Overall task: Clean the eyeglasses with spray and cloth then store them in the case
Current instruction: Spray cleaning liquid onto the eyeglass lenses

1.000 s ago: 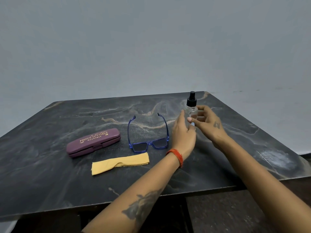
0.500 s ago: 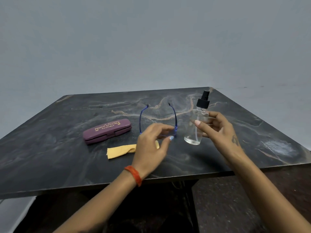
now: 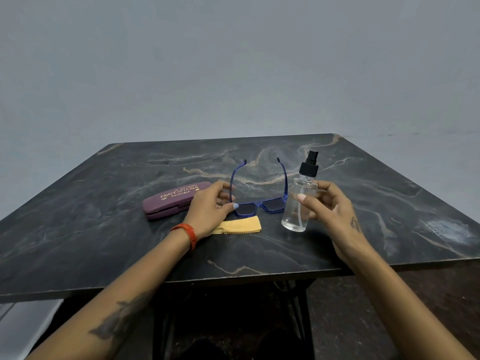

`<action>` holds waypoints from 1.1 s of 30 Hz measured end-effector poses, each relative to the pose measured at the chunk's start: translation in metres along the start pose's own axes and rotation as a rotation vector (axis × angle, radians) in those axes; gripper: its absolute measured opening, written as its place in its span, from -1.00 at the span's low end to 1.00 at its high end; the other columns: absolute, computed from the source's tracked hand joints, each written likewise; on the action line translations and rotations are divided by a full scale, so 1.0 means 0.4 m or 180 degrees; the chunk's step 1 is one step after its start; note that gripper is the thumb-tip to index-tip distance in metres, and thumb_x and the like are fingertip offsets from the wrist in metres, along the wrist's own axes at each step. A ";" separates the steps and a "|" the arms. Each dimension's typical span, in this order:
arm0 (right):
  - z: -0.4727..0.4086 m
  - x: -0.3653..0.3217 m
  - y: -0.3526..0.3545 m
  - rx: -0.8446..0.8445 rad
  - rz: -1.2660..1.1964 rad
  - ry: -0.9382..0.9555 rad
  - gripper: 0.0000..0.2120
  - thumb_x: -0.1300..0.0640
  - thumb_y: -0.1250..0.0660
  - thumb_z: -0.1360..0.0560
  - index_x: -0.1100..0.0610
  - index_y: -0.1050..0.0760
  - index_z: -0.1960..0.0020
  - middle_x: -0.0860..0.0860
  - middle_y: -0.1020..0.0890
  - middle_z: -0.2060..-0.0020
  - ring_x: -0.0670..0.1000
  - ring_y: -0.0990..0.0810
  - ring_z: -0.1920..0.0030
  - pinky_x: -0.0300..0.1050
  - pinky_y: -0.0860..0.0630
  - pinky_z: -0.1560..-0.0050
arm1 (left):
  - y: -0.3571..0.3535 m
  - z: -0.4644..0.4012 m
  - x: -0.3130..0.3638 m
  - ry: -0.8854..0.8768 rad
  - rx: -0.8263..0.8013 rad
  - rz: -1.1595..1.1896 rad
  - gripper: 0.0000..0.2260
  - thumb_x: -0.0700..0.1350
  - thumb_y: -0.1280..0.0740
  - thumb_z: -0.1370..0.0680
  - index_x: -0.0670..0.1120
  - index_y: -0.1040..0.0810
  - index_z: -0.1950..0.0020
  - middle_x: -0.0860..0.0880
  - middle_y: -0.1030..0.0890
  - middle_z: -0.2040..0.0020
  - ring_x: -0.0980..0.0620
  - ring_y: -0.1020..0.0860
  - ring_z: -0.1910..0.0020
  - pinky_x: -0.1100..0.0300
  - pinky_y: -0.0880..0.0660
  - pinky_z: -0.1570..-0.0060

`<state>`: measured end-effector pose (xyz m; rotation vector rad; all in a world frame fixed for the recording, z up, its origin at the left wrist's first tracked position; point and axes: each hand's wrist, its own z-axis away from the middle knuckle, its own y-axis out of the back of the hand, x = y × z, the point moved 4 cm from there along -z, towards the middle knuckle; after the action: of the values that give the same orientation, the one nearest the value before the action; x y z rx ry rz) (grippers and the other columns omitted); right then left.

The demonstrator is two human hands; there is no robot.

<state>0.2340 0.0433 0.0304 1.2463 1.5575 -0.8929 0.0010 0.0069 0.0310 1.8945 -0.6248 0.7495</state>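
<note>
Fingers (image 3: 315, 197) of the right hand (image 3: 335, 216) curl round a clear, round-sided spray bottle (image 3: 298, 203), thumb at its front and the other fingers behind, so the smooth see-through body is clamped upright with a thin tube visible inside and a glossy black pump cap at the top. Whether the bottle's base touches the table (image 3: 104, 242) or hangs just above it cannot be told. Across from it, the left hand (image 3: 210, 209) has its fingers loosely bent and slightly apart, with the thumb tip at the near left corner of the eyeglasses (image 3: 259, 203); whether it pinches the frame or only touches it is unclear. These glasses have a translucent blue plastic frame with squarish dark lenses, their two straight arms spread open and pointing away, and they lie between the two hands. Just behind the left knuckles lies the case (image 3: 168, 201), an oblong purple shell with rounded ends and gold lettering, closed. Under the left wrist and toward the bottle lies a soft yellow cloth (image 3: 244, 226) with pinked edges, flat on dark, veined, marble-patterned stone. An orange band (image 3: 188, 233) circles the left wrist.
</note>
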 end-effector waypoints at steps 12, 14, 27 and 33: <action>-0.009 -0.018 -0.027 -0.0408 -0.0345 -0.0324 -0.84 0.15 -0.21 -0.52 0.12 -0.51 -0.04 0.00 -0.67 0.16 0.00 -0.64 0.14 -0.01 -0.56 0.02 | 0.041 -0.042 0.011 -0.0298 0.0416 0.0034 -0.89 -0.23 -0.45 -0.41 -0.15 -0.63 0.08 -0.03 -0.64 0.20 0.02 -0.61 0.21 0.37 -0.51 0.16; -0.017 -0.027 -0.041 -0.0504 -0.0710 -0.0498 -0.75 0.12 -0.08 -0.57 0.16 -0.49 -0.08 0.04 -0.66 0.23 0.05 -0.63 0.21 -0.04 -0.60 0.16 | 0.052 -0.062 0.019 -0.0396 0.0518 0.0033 -0.87 -0.22 -0.45 -0.41 -0.16 -0.63 0.06 -0.04 -0.64 0.20 0.01 -0.62 0.22 0.32 -0.54 0.16; -0.152 -0.033 -0.133 -0.1322 -0.1570 -0.1171 -0.61 -0.10 -0.07 -0.54 0.15 -0.53 0.00 0.07 -0.59 0.26 -0.02 -0.53 0.37 -0.16 -0.51 0.42 | 0.034 -0.120 -0.006 -0.0522 0.1032 0.0499 -0.86 -0.26 -0.46 -0.39 -0.17 -0.62 0.07 -0.09 -0.63 0.14 0.04 -0.59 0.17 0.50 -0.48 0.17; -0.166 0.007 -0.143 -0.1209 -0.1741 -0.1316 -0.64 -0.06 -0.06 -0.57 0.04 -0.60 0.01 0.10 -0.54 0.26 0.01 -0.48 0.43 -0.18 -0.47 0.49 | 0.038 -0.117 -0.022 -0.0691 0.1011 0.0440 -0.84 -0.25 -0.45 -0.40 -0.20 -0.62 0.04 -0.09 -0.64 0.11 0.06 -0.61 0.15 0.49 -0.48 0.14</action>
<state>0.1639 0.0926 0.0482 0.3338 1.6434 -1.0484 -0.0264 0.0445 0.0497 2.2632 -0.8173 0.7719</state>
